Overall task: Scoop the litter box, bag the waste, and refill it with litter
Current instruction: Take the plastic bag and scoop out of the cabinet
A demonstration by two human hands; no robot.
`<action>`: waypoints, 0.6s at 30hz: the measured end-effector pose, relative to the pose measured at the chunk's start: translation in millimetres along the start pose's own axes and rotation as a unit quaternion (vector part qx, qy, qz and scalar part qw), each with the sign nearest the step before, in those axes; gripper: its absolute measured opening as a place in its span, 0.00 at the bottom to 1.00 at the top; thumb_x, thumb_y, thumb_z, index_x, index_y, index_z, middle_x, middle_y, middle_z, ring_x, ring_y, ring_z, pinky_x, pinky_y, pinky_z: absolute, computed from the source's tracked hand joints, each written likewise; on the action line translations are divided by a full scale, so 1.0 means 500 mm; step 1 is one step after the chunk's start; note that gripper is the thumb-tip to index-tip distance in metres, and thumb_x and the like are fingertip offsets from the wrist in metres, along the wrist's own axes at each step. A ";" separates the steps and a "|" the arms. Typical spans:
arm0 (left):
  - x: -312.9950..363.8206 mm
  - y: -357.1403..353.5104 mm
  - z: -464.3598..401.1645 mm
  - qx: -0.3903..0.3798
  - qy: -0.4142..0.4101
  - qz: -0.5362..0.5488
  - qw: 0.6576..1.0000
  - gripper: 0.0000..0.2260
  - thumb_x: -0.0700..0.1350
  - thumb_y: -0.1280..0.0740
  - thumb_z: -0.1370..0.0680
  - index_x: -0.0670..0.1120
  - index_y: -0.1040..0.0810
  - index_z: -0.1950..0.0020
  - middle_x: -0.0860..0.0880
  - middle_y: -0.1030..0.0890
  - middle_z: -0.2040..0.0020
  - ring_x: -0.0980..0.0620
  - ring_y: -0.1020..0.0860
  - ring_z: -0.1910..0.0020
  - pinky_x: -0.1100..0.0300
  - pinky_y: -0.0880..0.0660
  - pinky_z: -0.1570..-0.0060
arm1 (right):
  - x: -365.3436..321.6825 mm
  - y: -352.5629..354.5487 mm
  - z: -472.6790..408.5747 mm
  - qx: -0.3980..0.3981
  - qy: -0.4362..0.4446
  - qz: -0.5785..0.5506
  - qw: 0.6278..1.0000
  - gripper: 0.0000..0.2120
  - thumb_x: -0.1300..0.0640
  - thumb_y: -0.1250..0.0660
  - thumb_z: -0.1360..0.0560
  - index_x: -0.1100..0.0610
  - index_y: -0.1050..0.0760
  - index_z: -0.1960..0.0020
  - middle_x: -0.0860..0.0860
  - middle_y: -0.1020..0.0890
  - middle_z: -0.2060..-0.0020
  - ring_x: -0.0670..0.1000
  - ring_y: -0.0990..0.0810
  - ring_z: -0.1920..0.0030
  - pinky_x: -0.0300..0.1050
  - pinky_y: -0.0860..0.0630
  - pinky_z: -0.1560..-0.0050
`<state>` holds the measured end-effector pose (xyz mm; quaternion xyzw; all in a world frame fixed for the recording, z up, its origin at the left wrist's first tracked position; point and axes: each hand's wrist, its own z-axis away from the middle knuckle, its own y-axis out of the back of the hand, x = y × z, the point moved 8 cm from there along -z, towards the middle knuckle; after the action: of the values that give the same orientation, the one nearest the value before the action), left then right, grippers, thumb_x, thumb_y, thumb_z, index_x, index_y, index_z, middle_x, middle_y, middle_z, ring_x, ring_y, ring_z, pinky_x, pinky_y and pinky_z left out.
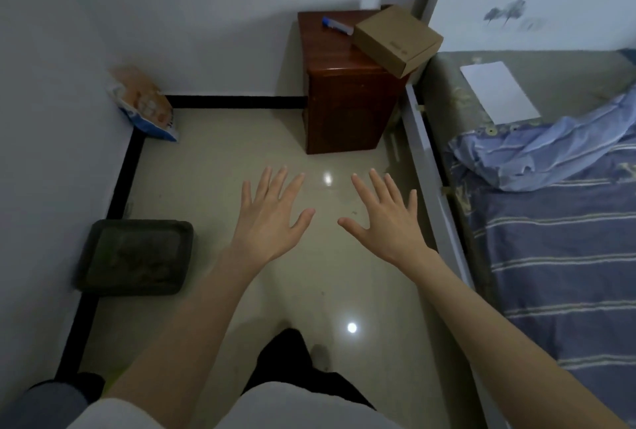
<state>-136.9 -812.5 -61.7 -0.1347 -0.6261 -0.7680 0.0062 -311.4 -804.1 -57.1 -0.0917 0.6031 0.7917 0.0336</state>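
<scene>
A bedroom corner before a litter-box chore: a bed (557,256) in blue striped bedding runs down the right side, its crumpled blue sheet (537,156) bunched near a white sheet of paper (499,91). The pale tiled floor (241,139) fills the middle, edged by a black skirting strip where it meets the white walls. A dark wooden cabinet (347,101) stands at the far wall just beside the bed, serving as a shelf for a tan cardboard box (395,39) that overhangs its right edge and a small blue-and-white object (337,26) too small to identify. The dark litter box (134,256) sits on the floor against the left wall, well to the left of the hands, its brownish contents blurred; the spot likely keeps it out of the walkway. An orange, white and blue bag (144,105), probably the fresh litter, leans into the far left corner, propped by the wall and well apart from the box. The person stands over the open floor and holds both arms out, palms down. The left hand (272,218) and right hand (385,222) hover side by side above the tiles, fingers straight and spread, gripping nothing and touching nothing. No scoop or waste bag can be made out, so the scooping appears not yet begun.
</scene>
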 end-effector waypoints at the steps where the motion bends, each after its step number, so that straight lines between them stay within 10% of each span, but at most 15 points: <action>1: -0.011 0.004 -0.034 -0.003 0.003 0.002 1.000 0.28 0.62 0.52 0.21 0.55 0.55 0.24 0.50 0.54 0.22 0.49 0.59 0.24 0.45 0.60 0.27 | -0.001 0.003 -0.035 -0.004 0.003 0.003 1.000 0.37 0.34 0.46 0.25 0.44 0.59 0.24 0.49 0.56 0.23 0.54 0.59 0.23 0.65 0.60 0.28; 18: -0.185 0.096 -0.550 -0.015 0.003 0.026 1.000 0.28 0.60 0.50 0.21 0.54 0.53 0.24 0.49 0.53 0.22 0.48 0.58 0.24 0.43 0.58 0.27 | -0.043 0.102 -0.576 -0.038 -0.010 0.012 0.999 0.36 0.34 0.47 0.25 0.43 0.60 0.24 0.49 0.57 0.23 0.54 0.60 0.23 0.66 0.60 0.27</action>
<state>-94.0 -1102.6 -84.8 -0.1491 -0.6105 -0.7774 0.0261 -268.6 -1093.6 -78.6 -0.0775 0.5734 0.8152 0.0266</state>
